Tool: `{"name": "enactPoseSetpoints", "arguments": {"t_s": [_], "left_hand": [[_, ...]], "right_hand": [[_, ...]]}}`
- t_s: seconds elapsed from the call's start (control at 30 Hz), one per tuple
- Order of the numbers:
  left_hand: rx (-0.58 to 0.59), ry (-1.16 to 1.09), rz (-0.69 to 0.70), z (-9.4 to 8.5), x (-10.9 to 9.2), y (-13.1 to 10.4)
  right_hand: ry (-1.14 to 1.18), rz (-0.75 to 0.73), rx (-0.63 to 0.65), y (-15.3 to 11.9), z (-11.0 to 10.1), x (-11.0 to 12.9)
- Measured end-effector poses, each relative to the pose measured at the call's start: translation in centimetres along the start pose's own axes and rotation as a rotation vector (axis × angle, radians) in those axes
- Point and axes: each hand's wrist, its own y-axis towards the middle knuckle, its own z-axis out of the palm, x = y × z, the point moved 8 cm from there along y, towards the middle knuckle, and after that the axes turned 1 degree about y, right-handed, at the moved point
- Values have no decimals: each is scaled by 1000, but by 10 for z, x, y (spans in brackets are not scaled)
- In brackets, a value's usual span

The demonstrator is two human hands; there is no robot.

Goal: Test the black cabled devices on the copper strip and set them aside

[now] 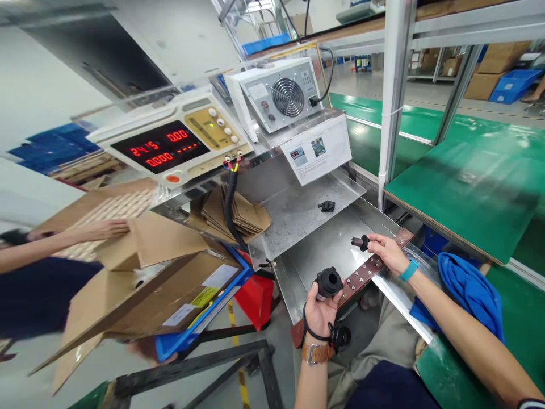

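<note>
The left hand [322, 307] holds a round black part [328, 282]; the right hand [385, 253] pinches a small black plug [361, 243] (both over the metal bench [315, 250]).

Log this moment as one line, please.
left hand: holds black ribbed part | right hand: holds small black connector | over metal tray

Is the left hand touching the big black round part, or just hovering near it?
Touching. The head view shows the left hand wrapped around the black round part, fingers against its underside, no gap visible.
</note>
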Motion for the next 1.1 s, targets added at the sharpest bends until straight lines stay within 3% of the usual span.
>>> {"name": "enactPoseSetpoints", "arguments": {"t_s": [0.23,0.5,0.97,1.1], "left_hand": [[-30,-22,27,-14,-2,4],[-34,-44,20,-12,0,6],[-32,-30,18,-14,2,5],[-40,-31,14,-13,0,8]], "right_hand": [[163,-28,158,-7,20,15],[205,12,231,-17,36,23],[226,24,255,-21,41,17],[273,16,202,-13,36,15]]}}
